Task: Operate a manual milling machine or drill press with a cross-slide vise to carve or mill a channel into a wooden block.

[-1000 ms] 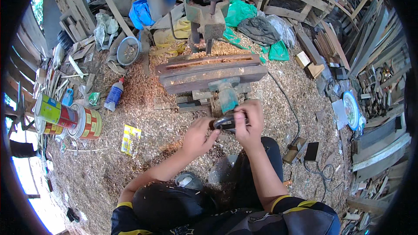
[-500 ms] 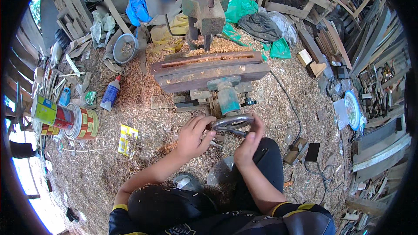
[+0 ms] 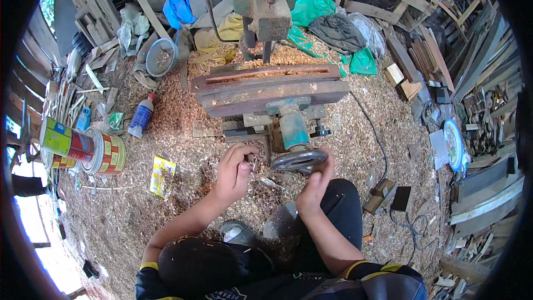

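Wheel (image 3: 298, 161) is sitting at the near end of the green shaft (image 3: 294, 129), near the middle of the scene; the left hand (image 3: 232, 173), at the left rim half a second ago, is now hovering apart from it to the left, above the shavings (image 3: 191, 158); its fingers are curling loosely, and whether they are holding anything cannot be told; the right hand (image 3: 315, 184), covering the top of the wheel a second ago, is now touching the right rim, its fingers pointing far and its thumb lying just near of the rim; whether they are gripping cannot be told; a knob (image 3: 321, 131), hidden by that hand a second ago, is now showing right of the shaft; the slotted wood (image 3: 269, 100) is still lying crosswise on the far side.
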Demonstrator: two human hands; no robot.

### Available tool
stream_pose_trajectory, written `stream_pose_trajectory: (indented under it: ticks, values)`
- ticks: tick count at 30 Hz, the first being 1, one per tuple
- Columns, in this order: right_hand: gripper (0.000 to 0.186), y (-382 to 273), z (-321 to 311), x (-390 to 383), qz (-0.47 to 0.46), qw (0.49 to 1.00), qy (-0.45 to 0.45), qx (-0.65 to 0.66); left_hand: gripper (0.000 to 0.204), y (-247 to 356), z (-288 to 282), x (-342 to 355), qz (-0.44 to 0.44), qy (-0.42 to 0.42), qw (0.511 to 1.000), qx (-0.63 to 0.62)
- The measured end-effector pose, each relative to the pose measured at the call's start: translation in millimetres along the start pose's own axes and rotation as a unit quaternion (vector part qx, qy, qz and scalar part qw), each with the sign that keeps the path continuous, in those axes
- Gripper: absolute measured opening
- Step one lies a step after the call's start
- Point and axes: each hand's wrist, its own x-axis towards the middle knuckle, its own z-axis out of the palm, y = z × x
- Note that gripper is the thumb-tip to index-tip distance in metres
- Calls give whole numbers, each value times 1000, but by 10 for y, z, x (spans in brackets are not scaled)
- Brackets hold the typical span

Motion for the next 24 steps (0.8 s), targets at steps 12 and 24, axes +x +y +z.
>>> stream_pose_trajectory:
  ticks: [12, 24]
  values:
    - [71, 34, -59, 85, -12, 1000, 16, -14, 34, 112, 47, 105, 99, -70, 992, 43]
    - [74, 8, -80, 135, -35, 998, 55, -8, 38, 180, 52, 116, 86, -71, 993, 47]
